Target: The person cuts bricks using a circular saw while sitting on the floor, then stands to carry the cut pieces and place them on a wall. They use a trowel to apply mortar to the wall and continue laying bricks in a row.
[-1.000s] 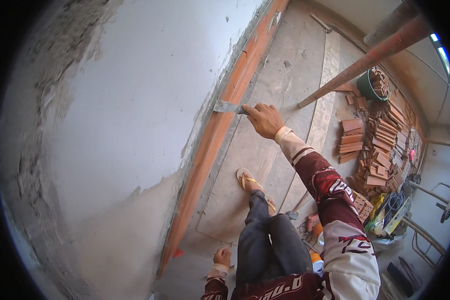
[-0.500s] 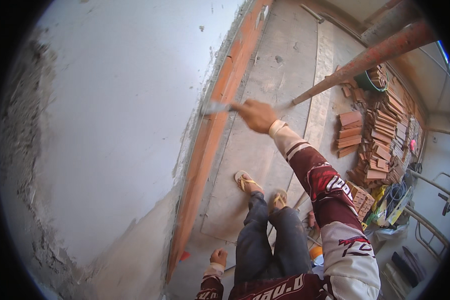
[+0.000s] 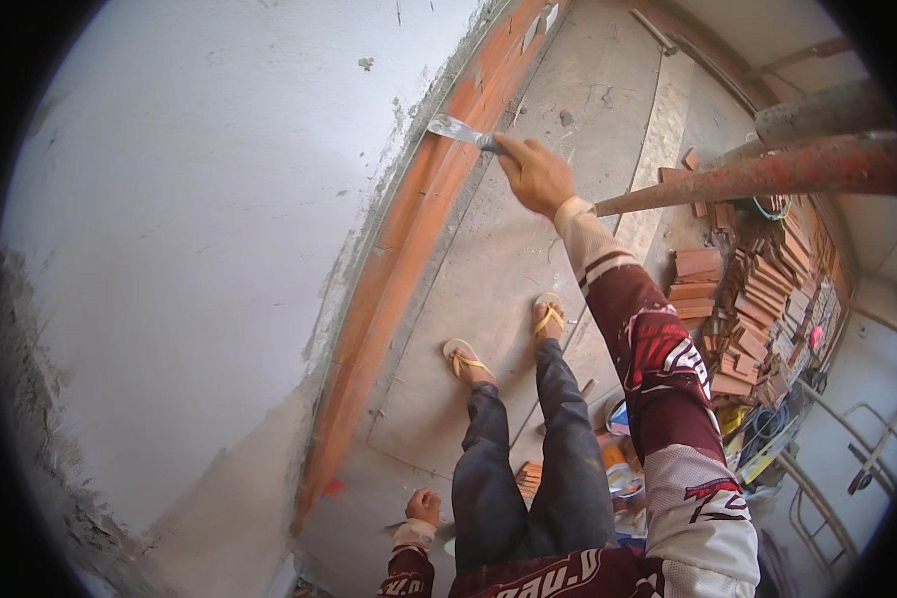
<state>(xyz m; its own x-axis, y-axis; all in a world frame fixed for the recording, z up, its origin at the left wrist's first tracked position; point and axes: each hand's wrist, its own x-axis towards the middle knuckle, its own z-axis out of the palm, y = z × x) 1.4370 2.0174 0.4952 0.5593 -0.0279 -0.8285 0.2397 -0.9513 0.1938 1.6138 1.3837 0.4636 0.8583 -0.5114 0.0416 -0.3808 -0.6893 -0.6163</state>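
My right hand (image 3: 540,176) is closed round the dark handle of a putty knife (image 3: 455,129), arm stretched out ahead. The knife's flat metal blade lies over the orange-brown board (image 3: 394,234), its tip at the seam with the pale plastered wall (image 3: 219,189). Rough grey mortar lines that seam. Low beside my dark trousers, my left hand (image 3: 424,506) has its fingers curled; whether something is in them is hidden.
A red-brown metal pole (image 3: 767,177) slants in from the right. Beyond it lie stacked clay tiles (image 3: 757,294). My sandalled feet (image 3: 468,359) stand on the grey floor boards (image 3: 439,399). Tubular metal frames (image 3: 817,498) lean at lower right.
The putty knife and my right hand have moved farther along the board, away from me. My feet have stepped apart, and the view has shifted.
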